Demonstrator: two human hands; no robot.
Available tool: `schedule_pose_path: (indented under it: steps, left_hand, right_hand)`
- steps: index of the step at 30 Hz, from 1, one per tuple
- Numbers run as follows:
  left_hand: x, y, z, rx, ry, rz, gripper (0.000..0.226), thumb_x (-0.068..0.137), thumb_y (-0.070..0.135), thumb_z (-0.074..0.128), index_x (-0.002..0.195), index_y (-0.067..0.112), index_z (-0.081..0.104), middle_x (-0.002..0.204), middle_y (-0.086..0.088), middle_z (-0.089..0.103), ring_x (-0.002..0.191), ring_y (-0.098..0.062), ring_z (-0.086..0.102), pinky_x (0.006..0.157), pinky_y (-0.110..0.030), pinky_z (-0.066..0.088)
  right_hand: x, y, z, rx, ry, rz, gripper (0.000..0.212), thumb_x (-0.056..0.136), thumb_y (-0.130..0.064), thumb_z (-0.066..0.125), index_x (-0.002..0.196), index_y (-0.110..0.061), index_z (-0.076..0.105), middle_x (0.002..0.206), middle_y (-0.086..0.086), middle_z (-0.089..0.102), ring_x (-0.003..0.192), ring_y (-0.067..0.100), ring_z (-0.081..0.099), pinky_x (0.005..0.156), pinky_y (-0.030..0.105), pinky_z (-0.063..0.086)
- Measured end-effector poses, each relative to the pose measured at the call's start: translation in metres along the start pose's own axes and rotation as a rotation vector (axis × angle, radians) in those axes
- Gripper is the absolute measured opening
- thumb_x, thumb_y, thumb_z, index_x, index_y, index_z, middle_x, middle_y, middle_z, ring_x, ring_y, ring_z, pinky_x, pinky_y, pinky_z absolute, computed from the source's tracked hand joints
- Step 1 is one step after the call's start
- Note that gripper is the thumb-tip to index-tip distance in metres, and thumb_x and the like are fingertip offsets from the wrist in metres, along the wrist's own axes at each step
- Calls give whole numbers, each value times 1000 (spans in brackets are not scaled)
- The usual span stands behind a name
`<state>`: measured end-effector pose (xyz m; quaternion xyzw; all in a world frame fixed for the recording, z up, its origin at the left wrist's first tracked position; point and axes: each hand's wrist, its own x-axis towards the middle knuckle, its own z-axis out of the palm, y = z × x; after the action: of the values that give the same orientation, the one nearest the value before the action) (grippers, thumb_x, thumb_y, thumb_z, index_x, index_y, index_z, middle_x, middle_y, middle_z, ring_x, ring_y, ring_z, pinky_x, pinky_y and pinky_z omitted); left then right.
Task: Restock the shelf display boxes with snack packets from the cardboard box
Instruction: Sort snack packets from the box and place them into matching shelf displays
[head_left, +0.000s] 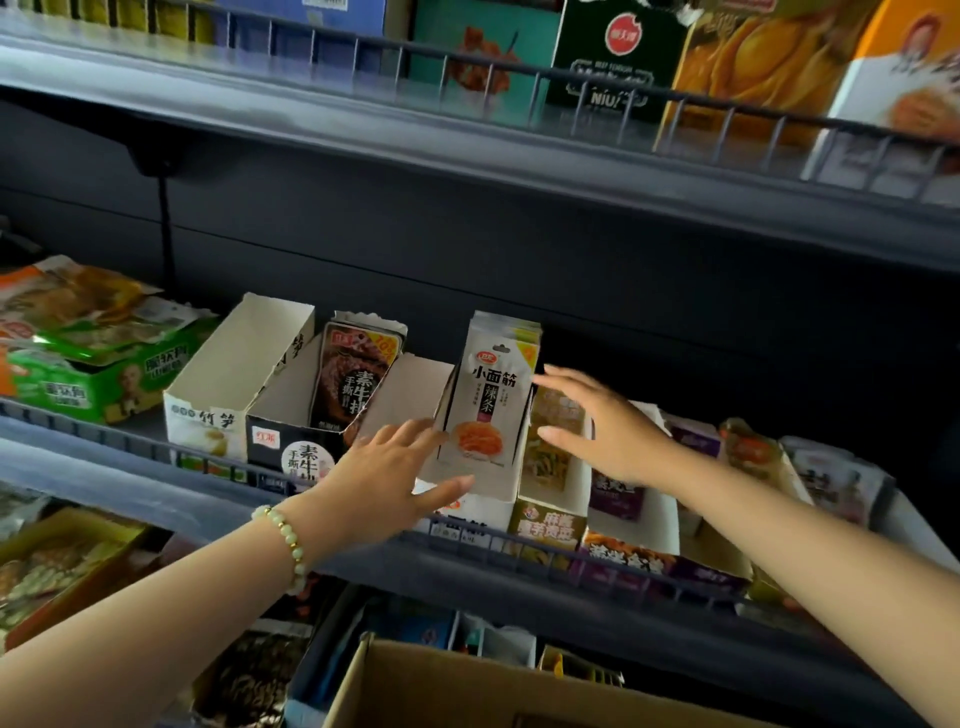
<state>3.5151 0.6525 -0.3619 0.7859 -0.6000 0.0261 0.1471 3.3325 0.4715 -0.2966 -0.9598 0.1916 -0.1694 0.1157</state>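
Observation:
A stack of white snack packets (493, 395) stands upright in a white display box (467, 506) on the middle shelf. My left hand (387, 480), with a bead bracelet on the wrist, lies with straight fingers against the box's left side and front. My right hand (602, 426) is spread open just right of the packets, its fingertips close to their edge. The brown cardboard box (467, 691) sits below at the bottom edge of the view; its contents are hidden.
On the same shelf stand a black display box (291, 441) holding a dark packet (353, 379), an empty white box (228, 384), a green box (93, 384) at left, and yellow (550, 525) and purple boxes (623, 566) at right. A wire rail (571, 564) fronts the shelf.

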Motion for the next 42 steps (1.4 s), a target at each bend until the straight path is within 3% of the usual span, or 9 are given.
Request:
schedule_pose_path:
  steps: [4,13,20,22,26,31,36,39,42]
  left_hand:
    - [-44,35,-2,-65,15,70,87,78,78,13,148,29,26,158,6,20,145,-13,16,117,-30,13]
    - [-133,114,58,-101,-273,236,74,86,68,24,150,31,23,158,11,17,146,-10,9,116,-22,3]
    - [-161,116,125,-45,-576,197,133,41,98,-17,150,31,21,156,6,23,142,-16,22,115,-33,23]
    - [-163,118,135,-69,-648,139,132,44,99,-10,151,28,20,156,5,24,141,-17,25,113,-33,27]
    - [-171,120,160,-94,-790,49,83,85,74,29,152,27,16,159,2,18,146,-21,18,117,-38,24]
    - [-177,126,186,-104,-895,104,80,87,69,41,151,26,21,152,-2,33,135,-20,35,110,-37,33]
    - [-175,144,204,-348,-843,15,69,88,56,56,140,17,36,116,1,54,94,-12,53,73,-20,43]
    - [-172,155,222,-437,-751,-90,71,82,52,68,134,13,40,125,-5,56,106,-19,57,86,-33,51]
    - [-170,166,232,-515,-692,-189,75,77,44,76,135,11,42,127,-5,51,114,-22,55,88,-30,50]
  right_hand:
    - [-76,-1,4,-15,-86,55,59,95,-41,54,147,-40,28,157,-21,12,143,-1,10,119,34,17]
    - [-237,-1,58,184,-262,216,52,93,-45,52,139,-50,29,153,-30,12,140,-8,13,114,25,23]
    - [-308,1,118,251,-454,302,54,96,-43,50,146,-42,28,156,-25,10,142,-1,16,112,24,25]
    - [-317,4,132,260,-498,339,55,96,-44,50,147,-38,30,157,-20,12,144,5,17,112,27,26]
    - [-330,12,154,343,-627,444,61,95,-47,51,148,-30,28,157,-10,21,143,13,25,110,27,30]
    - [-338,16,173,401,-698,545,73,91,-47,58,150,-24,23,157,-4,22,141,17,28,103,22,31]
    - [-340,20,178,479,-758,688,86,82,-38,72,147,-19,19,143,8,40,119,21,49,92,26,44]
    - [-341,25,178,530,-717,758,68,81,-26,76,135,-14,37,112,7,61,80,12,57,65,21,47]
    - [-340,31,174,532,-735,727,34,79,-13,78,109,-9,62,79,-1,66,62,7,61,61,22,50]
